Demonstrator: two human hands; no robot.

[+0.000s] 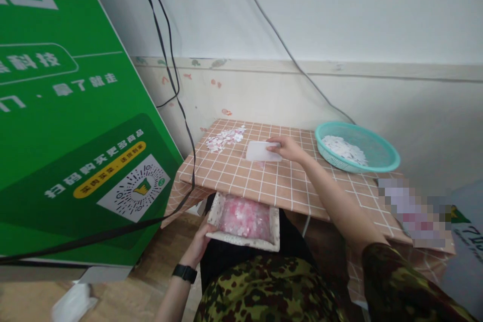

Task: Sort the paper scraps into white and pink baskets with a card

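Observation:
My left hand [200, 240] grips the left side of a shallow whitish tray [241, 241], held over my lap just below the table's front edge. Inside the tray lie many pink and white small flat pieces [244, 215]. My right hand [285, 148] is closed on the right end of a flat white scraper-like sheet [259, 151], which rests on or just above the tablecloth. Left of that sheet, a loose pile of white and pinkish flat pieces [226, 139] is spread on the table.
A checked brown tablecloth [226, 176] covers the table. At its right back stands a turquoise basket [381, 158] containing white pieces [343, 150]. A large green panel [113, 110] rises on the left, with a black strap [187, 131] hanging before it.

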